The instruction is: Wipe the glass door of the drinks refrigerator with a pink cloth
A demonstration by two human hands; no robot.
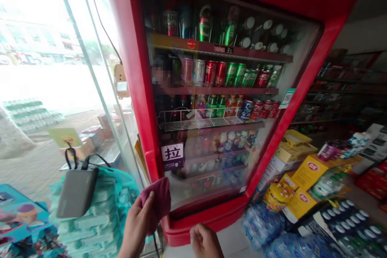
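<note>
**Cloth at the cooler door**

Our left hand (137, 221) grips a maroon cloth (159, 199), pressing it to the red cooler's (208, 213) glass door (217, 129) just above. Our right hand (205, 242) hangs curled and empty, boxes (305, 169) to its right.

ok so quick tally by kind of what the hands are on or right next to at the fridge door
Hands: 2, left hand and right hand
Cloth: 1, a maroon cloth held by the left hand against the door
Fridge: 1, the red fridge
Pull sticker: 1, the pull sticker on the glass
Power bank: 1, a grey power bank on the packs at left
Total: 6
</note>
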